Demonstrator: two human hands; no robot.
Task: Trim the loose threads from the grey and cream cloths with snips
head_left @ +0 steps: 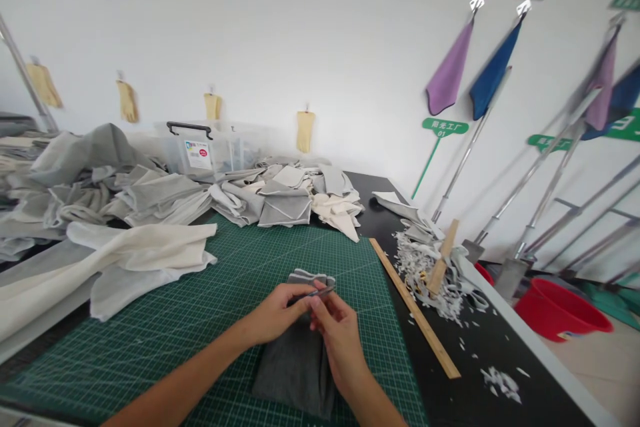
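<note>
A folded dark grey cloth (295, 370) lies on the green cutting mat (200, 327), with a lighter folded edge at its far end. Above it my left hand (280, 310) and my right hand (337, 323) meet, fingers pinched together on a thin dark object (321, 291). That object is too small to name; it slants between the fingertips of both hands. Part of the cloth is hidden under my hands and wrists.
Cream and grey cloths (135, 250) lie on the mat's left, with more piled behind. A clear plastic bin (220, 147) stands by the wall. On the right are a wooden ruler (415, 310), white scraps (435, 273) and a red basin (555, 310).
</note>
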